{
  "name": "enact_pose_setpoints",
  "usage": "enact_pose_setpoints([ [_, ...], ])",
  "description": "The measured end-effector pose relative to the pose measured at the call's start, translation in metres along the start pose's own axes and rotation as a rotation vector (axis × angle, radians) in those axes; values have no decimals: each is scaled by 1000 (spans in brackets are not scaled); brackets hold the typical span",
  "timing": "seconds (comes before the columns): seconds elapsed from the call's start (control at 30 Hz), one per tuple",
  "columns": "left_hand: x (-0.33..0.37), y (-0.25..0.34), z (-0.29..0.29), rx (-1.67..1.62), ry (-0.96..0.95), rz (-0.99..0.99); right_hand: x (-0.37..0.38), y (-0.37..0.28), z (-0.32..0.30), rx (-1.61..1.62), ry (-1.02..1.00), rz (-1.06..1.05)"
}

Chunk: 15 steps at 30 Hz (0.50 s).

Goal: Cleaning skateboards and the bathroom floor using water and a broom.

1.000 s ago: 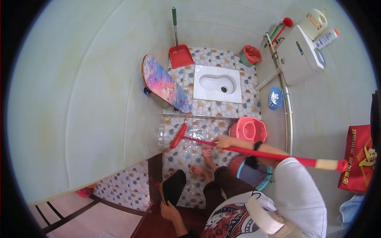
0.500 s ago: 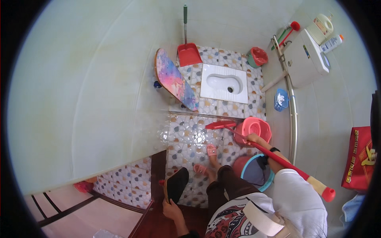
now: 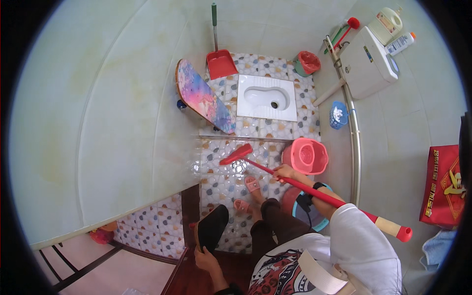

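Note:
My left hand (image 3: 209,260) grips the edge of a black-topped skateboard (image 3: 214,227) at the lower middle, tilted on its side with a red wheel showing. In my right hand (image 3: 286,172), fingers wrapped round the pole, is a long red broom (image 3: 322,194). Its red head rests on the wet pebble-patterned floor (image 3: 216,184), left of the pink bucket (image 3: 306,153). The broom's cream-banded end passes beside my right arm. Ahead on the left, a second skateboard (image 3: 204,98) with a pink and blue deck leans against the wall.
A raised step holds a white squat toilet (image 3: 253,112), a red dustpan (image 3: 221,64) and a lined bin (image 3: 307,64). A teal-rimmed tub (image 3: 319,225) stands by my right leg. Pipes, a cistern (image 3: 366,64) and a blue basket (image 3: 338,115) line the right wall. A red bag (image 3: 437,189) hangs nearby.
The broom head has swept left across the floor, away from the pink bucket, and my right hand has moved left with it. The left hand still holds the black skateboard.

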State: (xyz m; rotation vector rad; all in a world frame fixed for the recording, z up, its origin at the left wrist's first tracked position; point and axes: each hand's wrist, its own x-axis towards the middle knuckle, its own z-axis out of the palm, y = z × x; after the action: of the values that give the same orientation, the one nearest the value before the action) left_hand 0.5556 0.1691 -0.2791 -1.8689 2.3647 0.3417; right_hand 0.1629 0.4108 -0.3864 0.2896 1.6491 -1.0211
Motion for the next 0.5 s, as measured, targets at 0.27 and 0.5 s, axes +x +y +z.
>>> enact_pose_setpoints([
  [0.27, -5, -17, 18, -52, 22, -13, -69, 11, -104, -85, -49, 193],
  [0.5, 1, -11, 17, -116, -27, -103, -196, -120, -140, 260, -126, 155],
])
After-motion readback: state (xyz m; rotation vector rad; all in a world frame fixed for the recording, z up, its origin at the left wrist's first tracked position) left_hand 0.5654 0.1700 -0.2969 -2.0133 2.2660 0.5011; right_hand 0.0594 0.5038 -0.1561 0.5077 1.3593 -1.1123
